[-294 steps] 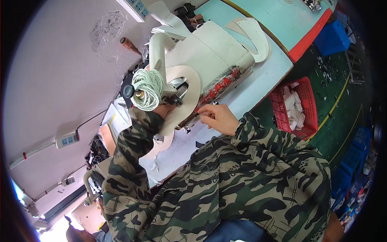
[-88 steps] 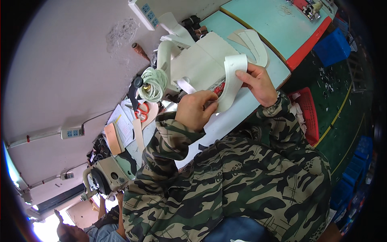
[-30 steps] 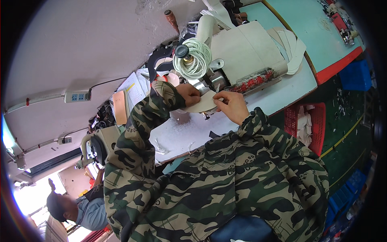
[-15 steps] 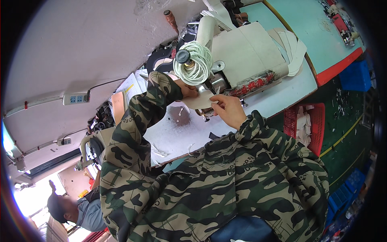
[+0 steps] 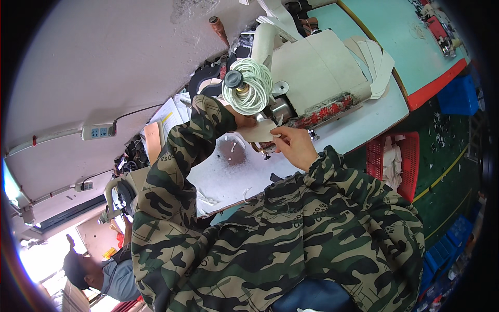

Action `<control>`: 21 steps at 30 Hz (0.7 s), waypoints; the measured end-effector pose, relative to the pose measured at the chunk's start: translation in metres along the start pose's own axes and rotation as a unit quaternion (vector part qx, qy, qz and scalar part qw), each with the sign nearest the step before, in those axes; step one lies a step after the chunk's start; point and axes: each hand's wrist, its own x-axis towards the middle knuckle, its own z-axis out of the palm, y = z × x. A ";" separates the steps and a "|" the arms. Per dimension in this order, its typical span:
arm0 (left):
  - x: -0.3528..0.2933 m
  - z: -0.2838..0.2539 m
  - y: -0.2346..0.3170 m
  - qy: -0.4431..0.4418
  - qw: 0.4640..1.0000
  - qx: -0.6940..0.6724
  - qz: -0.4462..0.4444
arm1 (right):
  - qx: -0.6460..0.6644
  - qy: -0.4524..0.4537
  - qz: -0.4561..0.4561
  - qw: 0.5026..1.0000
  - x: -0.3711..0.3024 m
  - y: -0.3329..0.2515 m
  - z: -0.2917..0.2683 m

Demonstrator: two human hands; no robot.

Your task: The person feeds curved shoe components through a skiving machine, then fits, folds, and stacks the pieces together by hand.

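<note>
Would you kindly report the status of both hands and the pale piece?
Right hand pinching pale piece. Left hand at its left side, closure unclear. Pale piece at machine. Coiled cord blocks some view near left hand.

red basket point(image 5: 410, 169) on grn flr point(image 5: 431, 161), blue bin point(image 5: 457, 97), wall socket point(image 5: 99, 131) w/ blk cord point(image 5: 136, 109), co-worker point(image 5: 118, 281) in dk cap point(image 5: 74, 269)

We see a white table point(image 5: 325, 136) carrying a large cream machine point(image 5: 317, 65), with curved pale pieces point(image 5: 381, 70) fanned out just beside it. Near the front edge we find white scraps point(image 5: 209, 200) (thin, stringy ones) and a dark scrap point(image 5: 276, 178). The green floor point(image 5: 430, 165) holds a red basket point(image 5: 410, 174) and scattered light bits point(image 5: 440, 136).
</note>
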 end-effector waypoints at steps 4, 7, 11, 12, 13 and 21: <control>-0.003 -0.012 0.004 0.056 0.995 0.066 0.043 | 0.011 -0.002 0.016 1.000 -0.003 -0.009 -0.005; 0.000 -0.017 0.011 0.029 0.999 -0.019 -0.011 | 0.013 -0.006 0.053 0.998 -0.010 -0.013 -0.017; 0.012 0.049 -0.045 0.025 0.847 -0.530 -0.022 | 0.002 0.038 0.019 0.999 -0.019 0.011 -0.022; 0.019 0.062 -0.051 0.016 0.850 -0.526 -0.032 | -0.015 0.030 0.033 0.999 -0.019 0.013 -0.025; 0.024 0.070 -0.054 0.009 0.854 -0.519 -0.043 | -0.016 0.043 0.034 0.998 -0.020 0.014 -0.026; 0.028 0.124 -0.060 -0.023 0.879 -0.451 -0.154 | -0.033 0.046 0.013 0.998 -0.030 0.016 -0.035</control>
